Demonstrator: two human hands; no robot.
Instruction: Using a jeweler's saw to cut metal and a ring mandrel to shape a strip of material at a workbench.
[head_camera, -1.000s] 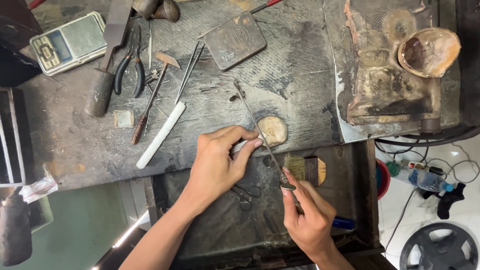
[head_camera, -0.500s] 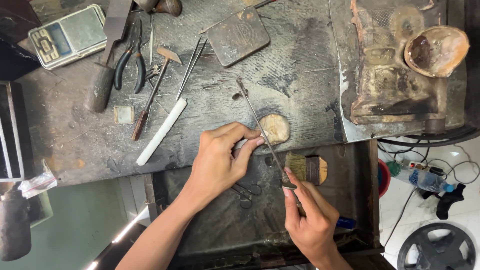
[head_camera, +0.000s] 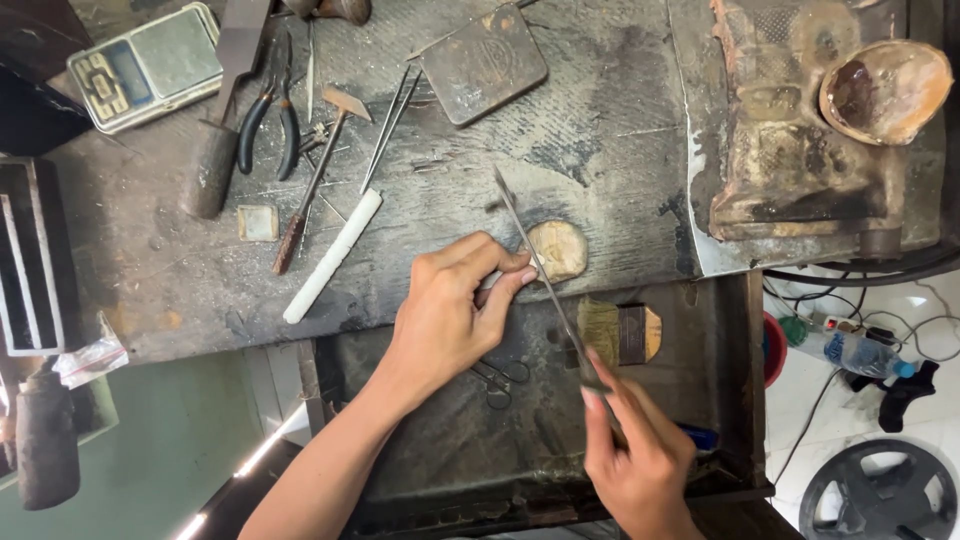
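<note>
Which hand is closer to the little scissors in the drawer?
Left. The left hand hovers just above the small scissors; the right hand is farther off, to their right.

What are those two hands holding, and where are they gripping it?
The right hand holds a long thin file by its handle end. The left hand pinches something small at its fingertips against the file; what it is cannot be told.

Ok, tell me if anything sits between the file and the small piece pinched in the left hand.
Nothing visible does. The file, gripped by the right hand, lies right against the left hand fingertips, where the pinched piece is mostly hidden.
</note>
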